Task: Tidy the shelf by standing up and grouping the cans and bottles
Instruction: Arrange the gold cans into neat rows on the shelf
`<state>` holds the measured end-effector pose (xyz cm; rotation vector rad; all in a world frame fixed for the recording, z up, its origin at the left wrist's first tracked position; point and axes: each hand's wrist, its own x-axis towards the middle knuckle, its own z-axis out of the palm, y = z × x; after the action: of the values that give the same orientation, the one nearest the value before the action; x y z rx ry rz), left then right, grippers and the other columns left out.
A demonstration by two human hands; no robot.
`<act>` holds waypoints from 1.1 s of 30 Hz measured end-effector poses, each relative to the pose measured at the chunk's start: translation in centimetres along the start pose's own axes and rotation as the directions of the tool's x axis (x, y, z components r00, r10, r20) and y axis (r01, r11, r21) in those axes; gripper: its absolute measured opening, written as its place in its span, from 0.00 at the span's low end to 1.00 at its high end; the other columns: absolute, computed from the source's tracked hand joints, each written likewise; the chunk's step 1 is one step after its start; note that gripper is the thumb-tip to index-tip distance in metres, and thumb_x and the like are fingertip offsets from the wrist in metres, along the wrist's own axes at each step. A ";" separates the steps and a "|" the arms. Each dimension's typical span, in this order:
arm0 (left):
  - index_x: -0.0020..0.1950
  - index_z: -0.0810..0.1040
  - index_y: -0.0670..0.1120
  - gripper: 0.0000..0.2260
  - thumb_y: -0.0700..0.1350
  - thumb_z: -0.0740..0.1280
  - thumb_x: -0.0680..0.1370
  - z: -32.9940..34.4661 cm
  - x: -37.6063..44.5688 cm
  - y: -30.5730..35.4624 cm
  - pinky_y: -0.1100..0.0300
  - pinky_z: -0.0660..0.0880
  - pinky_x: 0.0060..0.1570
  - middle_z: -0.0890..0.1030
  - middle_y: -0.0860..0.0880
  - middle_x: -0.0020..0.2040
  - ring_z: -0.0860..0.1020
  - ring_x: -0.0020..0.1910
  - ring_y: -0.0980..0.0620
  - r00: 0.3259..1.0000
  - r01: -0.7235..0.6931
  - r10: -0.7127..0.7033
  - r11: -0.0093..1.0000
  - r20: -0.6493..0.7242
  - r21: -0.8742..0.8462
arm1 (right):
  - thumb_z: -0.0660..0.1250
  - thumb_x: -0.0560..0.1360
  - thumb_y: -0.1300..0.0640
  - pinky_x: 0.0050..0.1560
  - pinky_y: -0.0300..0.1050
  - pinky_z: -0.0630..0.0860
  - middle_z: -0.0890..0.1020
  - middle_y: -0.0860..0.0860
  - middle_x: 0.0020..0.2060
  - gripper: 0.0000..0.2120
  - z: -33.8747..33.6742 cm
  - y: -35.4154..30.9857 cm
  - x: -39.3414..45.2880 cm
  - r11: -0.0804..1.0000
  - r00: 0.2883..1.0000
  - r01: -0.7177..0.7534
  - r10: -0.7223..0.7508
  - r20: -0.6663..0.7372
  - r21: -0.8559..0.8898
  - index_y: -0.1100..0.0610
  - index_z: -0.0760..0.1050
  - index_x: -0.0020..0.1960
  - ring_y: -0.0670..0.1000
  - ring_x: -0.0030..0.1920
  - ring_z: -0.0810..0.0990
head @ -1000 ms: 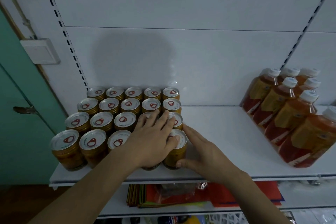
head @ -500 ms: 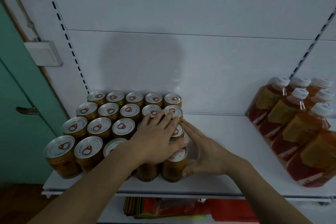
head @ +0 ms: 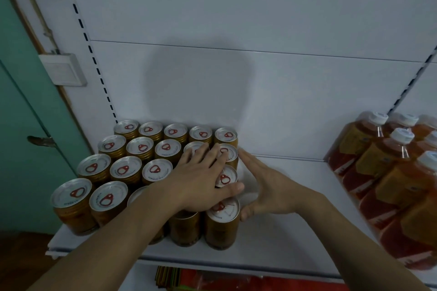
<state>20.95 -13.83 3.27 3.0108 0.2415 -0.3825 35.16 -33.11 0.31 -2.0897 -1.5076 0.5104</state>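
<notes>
White shelf (head: 272, 238), upright cans (head: 123, 170), flat hands (head: 201, 182)

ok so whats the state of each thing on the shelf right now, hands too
cans: upright, packed in rows at the shelf's left
bottles: capped, grouped at the right, apart from the cans
left hand: flat, fingers straight, resting on can tops
right hand: fingers straight, pressing the side of the rightmost cans
shelf: bare between the two groups
</notes>
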 end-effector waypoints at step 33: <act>0.87 0.43 0.56 0.45 0.79 0.40 0.75 -2.6 -2.3 -2.6 0.37 0.40 0.82 0.41 0.53 0.87 0.37 0.85 0.51 0.994 0.044 -0.054 0.995 -0.100 -0.092 | 0.62 0.67 0.15 0.84 0.46 0.55 0.51 0.35 0.84 0.53 -4.5 -1.2 2.1 0.952 0.990 -0.057 0.014 -0.142 -0.301 0.35 0.49 0.85 0.38 0.83 0.50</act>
<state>18.94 -11.31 6.20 2.9444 0.3321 -0.2147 37.51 -31.68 4.62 -2.3342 -1.5495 0.1450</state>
